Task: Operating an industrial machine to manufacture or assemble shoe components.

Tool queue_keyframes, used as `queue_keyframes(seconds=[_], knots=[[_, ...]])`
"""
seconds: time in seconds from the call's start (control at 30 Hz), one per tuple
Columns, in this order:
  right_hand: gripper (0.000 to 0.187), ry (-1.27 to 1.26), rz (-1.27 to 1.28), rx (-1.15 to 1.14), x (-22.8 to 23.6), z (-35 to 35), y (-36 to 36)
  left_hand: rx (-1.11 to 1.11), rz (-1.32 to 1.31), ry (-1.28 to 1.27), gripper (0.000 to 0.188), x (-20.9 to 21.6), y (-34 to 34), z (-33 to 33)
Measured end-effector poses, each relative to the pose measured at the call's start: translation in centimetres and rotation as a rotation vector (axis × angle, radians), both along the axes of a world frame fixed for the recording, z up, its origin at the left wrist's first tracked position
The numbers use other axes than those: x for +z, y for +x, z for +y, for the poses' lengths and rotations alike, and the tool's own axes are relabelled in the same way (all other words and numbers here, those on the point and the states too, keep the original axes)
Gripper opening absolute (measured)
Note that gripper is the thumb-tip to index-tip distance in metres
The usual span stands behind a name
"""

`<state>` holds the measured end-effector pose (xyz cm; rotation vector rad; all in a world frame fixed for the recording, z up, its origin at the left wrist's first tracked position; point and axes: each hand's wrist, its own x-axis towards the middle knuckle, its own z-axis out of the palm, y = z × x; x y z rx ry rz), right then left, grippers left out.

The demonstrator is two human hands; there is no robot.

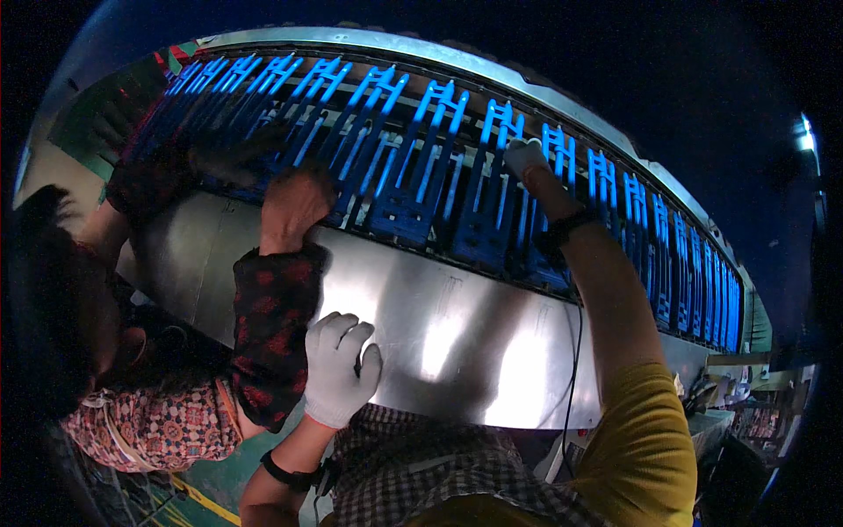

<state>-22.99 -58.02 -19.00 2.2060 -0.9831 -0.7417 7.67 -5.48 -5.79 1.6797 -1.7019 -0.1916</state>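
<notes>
Beyond steel panel (408,303), blue bars (427,107) fore-and-aft

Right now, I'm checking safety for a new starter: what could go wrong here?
The left hand, seemingly near the co-worker's dark sleeve, might get bumped. The gloved right hand could catch on the blue strips. The black cable might snag on the metal panel's edge.

A long desk (404,281), faced on the near side with a shiny metal sheet (474,351), carries a close row of slender blue forked pieces (446,92) (brightest toward their far ends). They lie side by side, set crosswise, between that sheet and a pale metal rim (351,37) along the far edge.
</notes>
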Motion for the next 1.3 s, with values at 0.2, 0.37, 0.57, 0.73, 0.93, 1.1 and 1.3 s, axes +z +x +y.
queue_keyframes(seconds=[0.2, 0.37, 0.57, 0.73, 0.93, 1.1, 1.3], knots=[[0.018, -0.124, 0.326, 0.398, 2.3, 13.8, -0.5, -0.018, 0.021, -0.05, 0.034, -0.7, 0.7, 0.4], [0.018, 0.078, -0.197, 0.117, 4.0, 12.8, 0.9, -0.002, 0.005, -0.014, 0.033, -0.3, 0.3, 0.9], [0.014, 0.09, -0.173, -0.043, 3.5, 1.0, 1.1, 0.023, -0.057, 0.047, 0.035, 0.3, -0.3, 0.9], [0.011, 0.045, -0.157, -0.087, 1.4, -3.4, 0.2, 0.014, -0.058, 0.031, 0.034, 0.3, -0.4, 1.0], [0.008, 0.024, 0.001, -0.082, -1.6, -1.6, -0.1, 0.02, -0.018, -0.033, 0.032, 0.0, -0.4, 1.0], [0.019, 0.0, 0.256, -0.107, -0.6, 4.7, 0.6, -0.007, -0.02, -0.1, 0.032, 0.0, -0.2, 0.9], [0.018, 0.184, -0.261, -0.08, 2.0, 15.1, -0.9, -0.023, -0.008, -0.13, 0.028, -0.3, -0.2, 0.9]])
